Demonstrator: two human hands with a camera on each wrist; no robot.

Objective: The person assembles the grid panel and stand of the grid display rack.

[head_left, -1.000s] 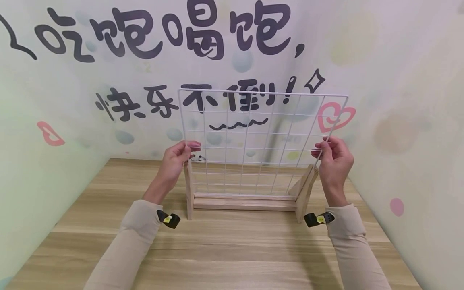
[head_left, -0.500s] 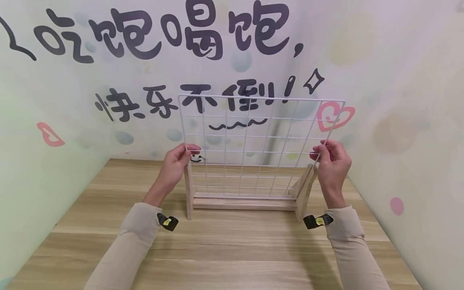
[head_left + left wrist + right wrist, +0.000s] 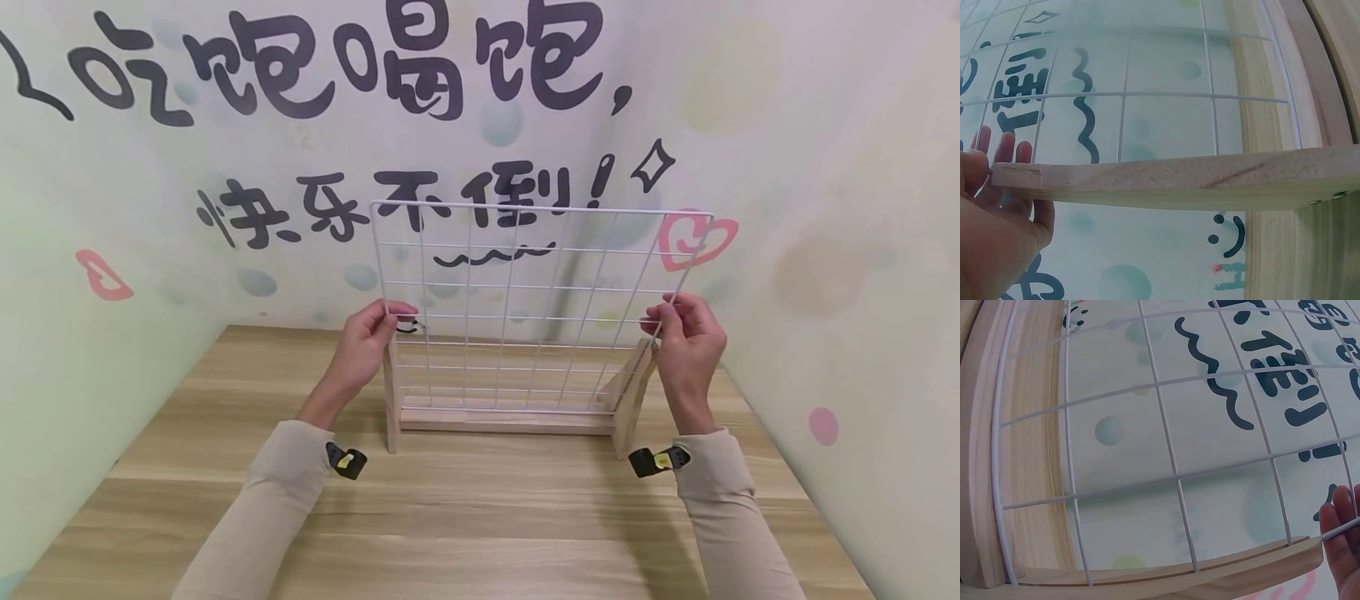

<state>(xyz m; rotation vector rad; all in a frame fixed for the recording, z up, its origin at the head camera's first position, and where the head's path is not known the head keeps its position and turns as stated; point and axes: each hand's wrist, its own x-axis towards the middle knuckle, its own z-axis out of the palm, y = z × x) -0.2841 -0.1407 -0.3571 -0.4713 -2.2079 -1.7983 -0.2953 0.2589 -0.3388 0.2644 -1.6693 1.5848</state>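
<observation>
A white wire grid panel [image 3: 540,208] stands nearly upright between the side boards of a pale wooden stand [image 3: 506,422]. My left hand [image 3: 363,346] pinches the panel's left edge wire, just above the left board. On the opposite side, my right hand [image 3: 688,350] pinches the right edge wire above the right board. In the left wrist view, the left board [image 3: 1166,178] hides part of the panel's edge. The right wrist view shows the panel's bottom wire close along the crossbar and its side wire along the right board [image 3: 1260,572]; whether it sits in a groove is unclear.
The stand rests on a wood-grain table [image 3: 480,517]. A patterned wall [image 3: 285,283] with black lettering rises close behind it, and side walls flank the table. Black wrist cameras [image 3: 348,462] are strapped to both cuffs.
The panel has come down a little, with its bottom wire closer to the stand's crossbar. Both hands have lowered slightly with it and keep their hold on the side wires.
</observation>
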